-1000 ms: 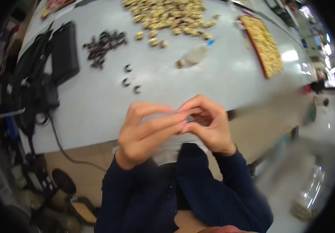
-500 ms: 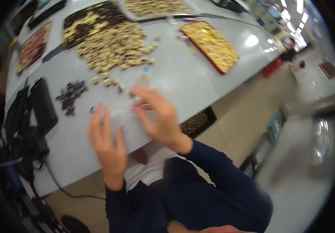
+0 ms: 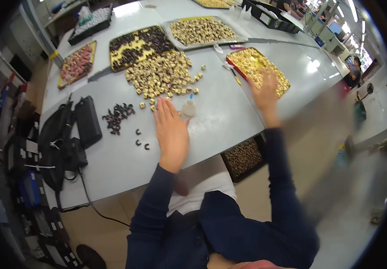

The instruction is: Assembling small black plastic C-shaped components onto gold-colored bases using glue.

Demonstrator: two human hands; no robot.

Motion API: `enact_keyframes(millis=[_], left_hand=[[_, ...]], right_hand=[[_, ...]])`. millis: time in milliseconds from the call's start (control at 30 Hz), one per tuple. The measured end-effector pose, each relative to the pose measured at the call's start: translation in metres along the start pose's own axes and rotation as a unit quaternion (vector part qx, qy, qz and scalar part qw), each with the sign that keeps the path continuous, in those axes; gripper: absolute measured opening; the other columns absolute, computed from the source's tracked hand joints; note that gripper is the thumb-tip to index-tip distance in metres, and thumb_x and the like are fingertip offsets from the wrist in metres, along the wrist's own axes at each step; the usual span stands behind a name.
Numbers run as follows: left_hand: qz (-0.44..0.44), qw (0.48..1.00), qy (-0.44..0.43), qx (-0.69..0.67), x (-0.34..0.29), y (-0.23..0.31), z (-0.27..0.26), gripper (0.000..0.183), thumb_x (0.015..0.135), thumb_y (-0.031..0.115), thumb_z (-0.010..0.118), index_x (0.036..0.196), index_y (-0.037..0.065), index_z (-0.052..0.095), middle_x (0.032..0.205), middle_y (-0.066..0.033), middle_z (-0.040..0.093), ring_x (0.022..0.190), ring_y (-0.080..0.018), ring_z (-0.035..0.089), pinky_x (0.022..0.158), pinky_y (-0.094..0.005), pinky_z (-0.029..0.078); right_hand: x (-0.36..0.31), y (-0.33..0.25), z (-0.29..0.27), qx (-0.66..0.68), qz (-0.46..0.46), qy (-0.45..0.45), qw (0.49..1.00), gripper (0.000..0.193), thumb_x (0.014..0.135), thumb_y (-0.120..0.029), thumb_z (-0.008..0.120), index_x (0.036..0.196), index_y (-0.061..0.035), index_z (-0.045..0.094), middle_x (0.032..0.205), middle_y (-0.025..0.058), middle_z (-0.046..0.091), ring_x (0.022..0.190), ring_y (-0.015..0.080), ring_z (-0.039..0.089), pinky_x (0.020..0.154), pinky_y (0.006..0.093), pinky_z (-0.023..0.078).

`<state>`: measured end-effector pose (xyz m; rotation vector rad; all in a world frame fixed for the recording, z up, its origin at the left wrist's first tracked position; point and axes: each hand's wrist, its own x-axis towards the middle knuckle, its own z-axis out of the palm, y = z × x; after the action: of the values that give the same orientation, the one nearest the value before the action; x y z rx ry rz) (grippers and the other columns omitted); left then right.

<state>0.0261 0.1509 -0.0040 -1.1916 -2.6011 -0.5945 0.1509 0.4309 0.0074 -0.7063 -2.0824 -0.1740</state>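
My left hand (image 3: 172,136) lies low over the table with its fingers stretched out. Its fingertips reach the near edge of a loose pile of small gold-coloured pieces with dark centres (image 3: 160,71); whether they touch any is unclear. Close to its thumb stands a small translucent squeeze bottle with a blue tip (image 3: 188,106). My right hand (image 3: 265,94) is over the near left part of a red-rimmed tray (image 3: 237,68) filled with small pale gold pieces. Its fingers are apart, slightly blurred, and nothing shows in them.
Small black curved parts (image 3: 117,117) lie heaped left of my left hand, with a few strays nearby. A black bag (image 3: 56,139) and a black box-shaped case (image 3: 88,119) rest at the table's left. Further trays stand behind, including one of dark parts (image 3: 133,47). A yellow-and-black tool (image 3: 235,77) lies beside the red-rimmed tray.
My hands have moved apart from close together over the near table. The right went right and away to the red-rimmed tray; the left moved toward the gold-coloured pile. The view has shifted.
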Motion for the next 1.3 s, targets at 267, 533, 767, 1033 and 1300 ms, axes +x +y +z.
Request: enact_keyframes(millis=[267, 533, 767, 1033, 1300], left_hand=[[0.071, 0.992, 0.036, -0.102, -0.032, 0.0, 0.002, 0.059, 0.089, 0.018, 0.06, 0.134, -0.013, 0.039, 0.147, -0.0291, 0.028, 0.139, -0.0439, 0.02, 0.113, -0.0483, 0.022], [0.065, 0.98, 0.094, -0.163, -0.028, 0.0, -0.007, 0.041, 0.085, 0.009, 0.062, 0.124, -0.003, 0.056, 0.143, -0.0206, 0.039, 0.135, -0.0404, 0.027, 0.111, -0.0471, 0.027], [0.055, 0.97, 0.096, -0.216, -0.025, -0.001, -0.01, 0.025, 0.085, 0.006, 0.061, 0.109, 0.003, 0.066, 0.138, -0.0183, 0.045, 0.133, -0.0386, 0.03, 0.109, -0.0466, 0.029], [0.049, 0.962, 0.139, -0.229, -0.038, -0.005, -0.022, 0.02, 0.084, 0.004, 0.062, 0.103, 0.006, 0.069, 0.134, -0.0141, 0.051, 0.132, -0.0367, 0.033, 0.107, -0.0447, 0.031], [0.036, 0.97, 0.154, -0.185, -0.057, -0.03, -0.044, 0.021, 0.083, 0.0, 0.06, 0.099, 0.008, 0.07, 0.13, -0.0109, 0.055, 0.129, -0.035, 0.038, 0.106, -0.0442, 0.03]], right_hand=[[-0.011, 0.158, 0.051, -0.192, 0.031, -0.236, 0.952, 0.081, 0.081, -0.071, 0.049, 0.142, -0.0179, 0.042, 0.136, 0.0292, 0.042, 0.13, 0.0449, 0.036, 0.108, 0.0541, 0.025], [0.008, 0.132, 0.042, -0.137, 0.042, -0.295, 0.945, 0.064, 0.081, -0.056, 0.055, 0.131, -0.016, 0.052, 0.13, 0.0294, 0.047, 0.123, 0.0423, 0.045, 0.099, 0.0508, 0.04], [0.033, 0.094, 0.024, -0.071, 0.108, -0.312, 0.941, 0.054, 0.085, -0.048, 0.054, 0.12, -0.0073, 0.054, 0.101, 0.0254, 0.063, 0.095, 0.0407, 0.062, 0.081, 0.0481, 0.048], [0.031, 0.103, 0.033, -0.042, 0.034, -0.265, 0.963, 0.042, 0.084, -0.042, 0.055, 0.104, -0.0051, 0.06, 0.086, 0.0244, 0.066, 0.084, 0.0413, 0.063, 0.076, 0.0495, 0.049], [0.037, 0.11, 0.043, -0.008, 0.012, -0.179, 0.984, 0.048, 0.08, -0.044, 0.059, 0.107, -0.0057, 0.067, 0.091, 0.0249, 0.067, 0.087, 0.0403, 0.065, 0.08, 0.0472, 0.051]])
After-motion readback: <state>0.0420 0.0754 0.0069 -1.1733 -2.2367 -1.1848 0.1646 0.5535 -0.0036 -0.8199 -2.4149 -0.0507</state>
